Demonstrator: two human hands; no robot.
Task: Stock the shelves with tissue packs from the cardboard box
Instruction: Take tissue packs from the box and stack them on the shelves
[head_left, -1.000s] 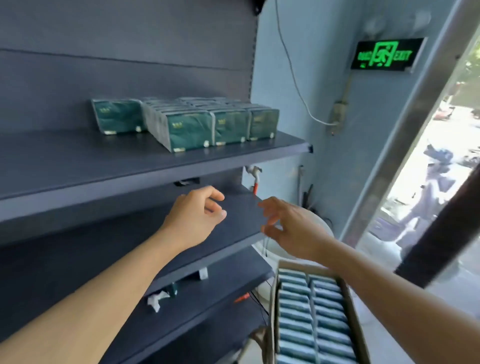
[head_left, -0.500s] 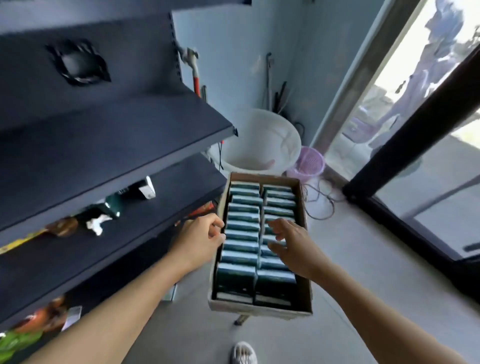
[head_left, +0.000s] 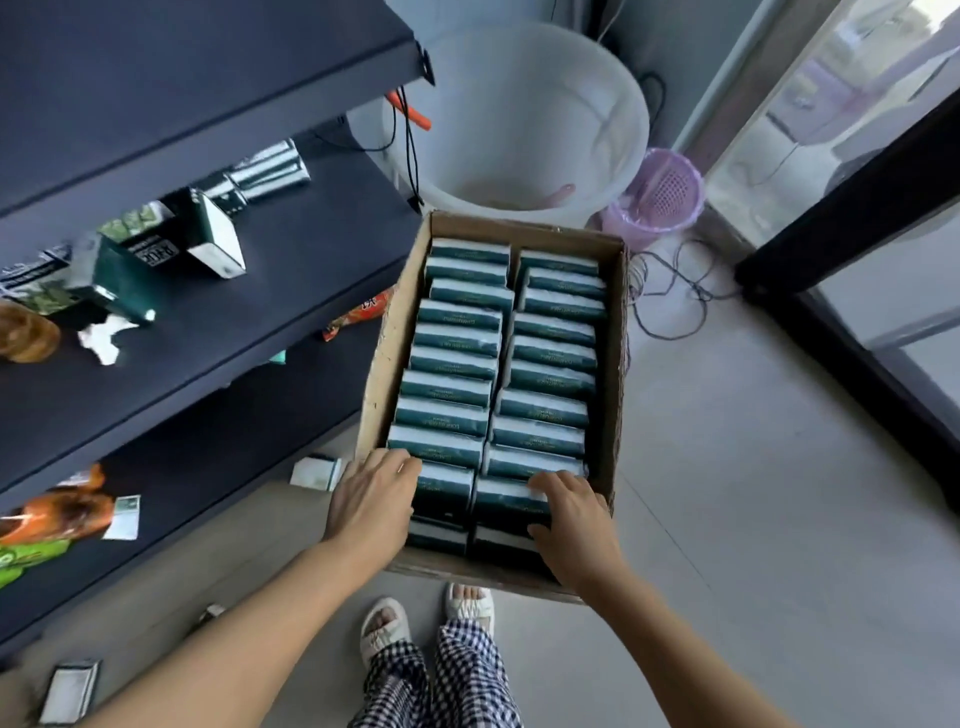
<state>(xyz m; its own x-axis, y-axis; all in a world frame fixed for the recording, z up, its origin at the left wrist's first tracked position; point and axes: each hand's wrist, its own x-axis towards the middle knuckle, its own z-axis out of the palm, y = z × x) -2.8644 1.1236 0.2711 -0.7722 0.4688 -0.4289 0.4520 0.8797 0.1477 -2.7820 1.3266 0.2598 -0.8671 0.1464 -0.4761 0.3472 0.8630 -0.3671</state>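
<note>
Cardboard box (head_left: 387, 343) sits on the floor directly in front of the person, just right of the dark shelves (head_left: 291, 270), its long axis running away from the feet toward the white tub (head_left: 524, 114). Inside are two columns of tissue packs (head_left: 452, 364), packed edge-up and touching. Each pack's long axis lies crosswise, left to right, square to the box's long axis, with the green faces up and tipped toward the camera.

Both hands are down at the near end of the box. Left hand (head_left: 371, 501) rests on the near packs of the left column at the box's left wall, fingers fairly straight and spread, no closed grip visible. Right hand (head_left: 574, 522) lies on the near packs of the right column, fingers bent over the top edge of one pack; whether it is actually pinching it, cannot tell, since the fingertips are partly hidden.

Key relation: the nearest packs are right under the hands, each hand over its own column, equally close. Farther rows are forward, away from the body.

Judgement: next move is likely closing on the near packs and lifting them straight up, then carrying them left and up to the shelves. Tight packing may drag neighbours along.
</note>
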